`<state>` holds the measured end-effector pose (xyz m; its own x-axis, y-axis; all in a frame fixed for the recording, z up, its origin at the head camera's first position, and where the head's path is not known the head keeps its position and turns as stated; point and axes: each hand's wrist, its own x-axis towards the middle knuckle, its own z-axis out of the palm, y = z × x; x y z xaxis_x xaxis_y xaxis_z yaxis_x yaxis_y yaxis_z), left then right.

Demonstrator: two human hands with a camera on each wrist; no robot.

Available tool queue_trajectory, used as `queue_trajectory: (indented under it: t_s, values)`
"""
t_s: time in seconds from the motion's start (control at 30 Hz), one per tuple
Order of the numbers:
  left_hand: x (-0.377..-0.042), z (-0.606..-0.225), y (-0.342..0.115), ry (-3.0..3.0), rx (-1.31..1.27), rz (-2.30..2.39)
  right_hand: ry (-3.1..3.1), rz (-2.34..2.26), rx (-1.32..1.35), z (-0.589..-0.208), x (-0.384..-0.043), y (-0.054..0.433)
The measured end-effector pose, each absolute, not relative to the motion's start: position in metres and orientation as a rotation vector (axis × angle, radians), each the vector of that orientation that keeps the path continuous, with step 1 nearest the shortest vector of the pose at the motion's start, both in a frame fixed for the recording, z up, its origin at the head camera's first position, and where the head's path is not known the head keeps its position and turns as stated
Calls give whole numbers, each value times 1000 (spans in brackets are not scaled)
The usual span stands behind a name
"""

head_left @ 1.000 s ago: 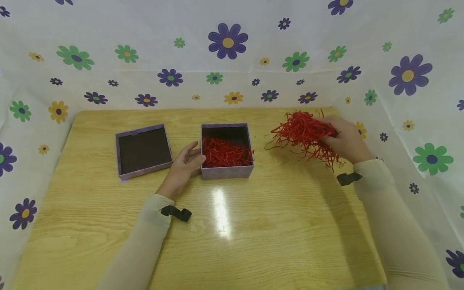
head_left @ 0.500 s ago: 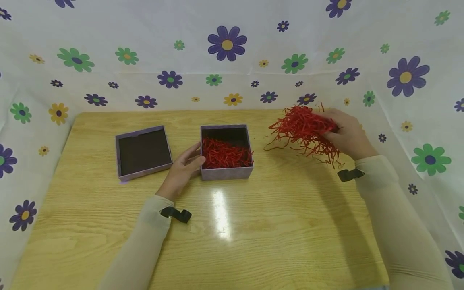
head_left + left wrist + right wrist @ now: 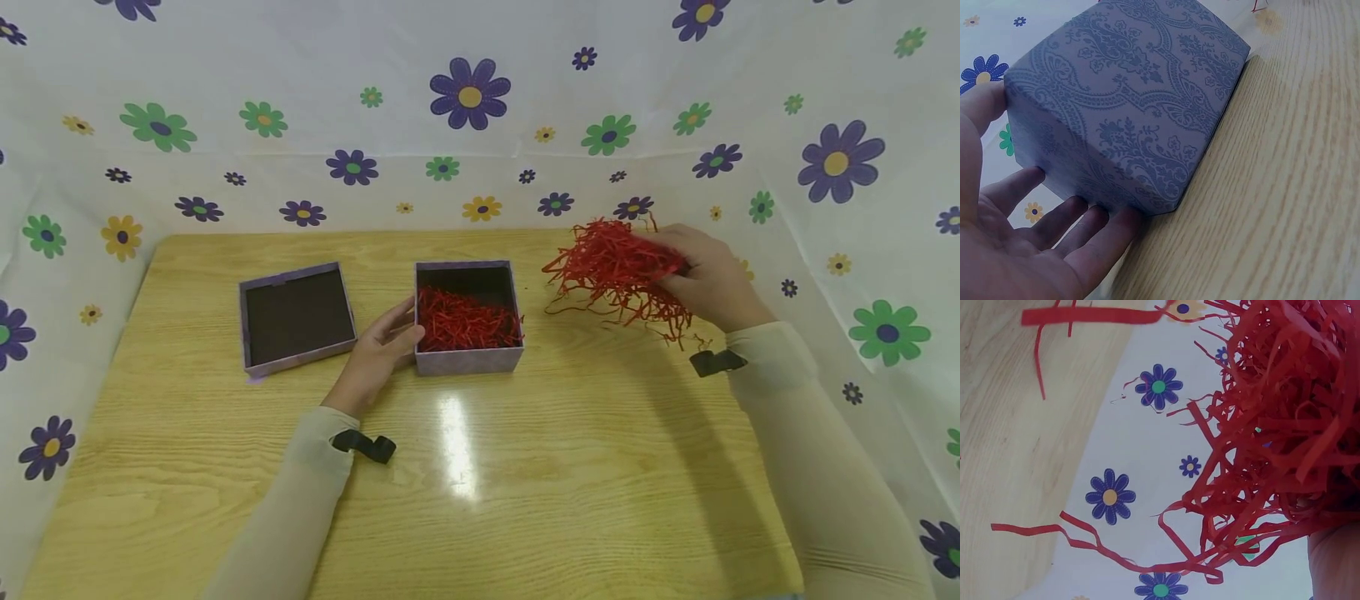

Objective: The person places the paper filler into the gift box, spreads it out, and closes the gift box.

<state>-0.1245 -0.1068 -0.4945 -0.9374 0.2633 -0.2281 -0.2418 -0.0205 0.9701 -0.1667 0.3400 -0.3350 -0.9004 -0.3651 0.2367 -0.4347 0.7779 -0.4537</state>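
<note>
My left hand touches the left side of a square lavender box, its fingertips along the wall and its thumb near the front corner. In the left wrist view, the box shows a paisley-like pattern, with the relaxed fingers against one side. Red shredded paper half fills the black interior, some strands sticking over the right edge. To the right, raised over the table, my right hand grips a loose bundle of red shredded paper. Those strands hide most of the hand in the right wrist view.
Left of the box lies its shallow lid, black inside face up. Both rest on a wood-grain table. A white flower-printed sheet rises behind the table and on both sides. Black straps circle the sleeves.
My right hand lifts the paper bundle a little, then shifts it slightly left. The left hand's fingers settle closer against the box wall; box and lid stay in place.
</note>
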Motion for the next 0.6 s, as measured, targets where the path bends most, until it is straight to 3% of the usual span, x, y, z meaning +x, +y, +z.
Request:
queue_trajectory:
  t_s: [0.6]
  values:
    - [-125,-495,-108,1912,47,2026,-2717,701,845,-337,-178,309]
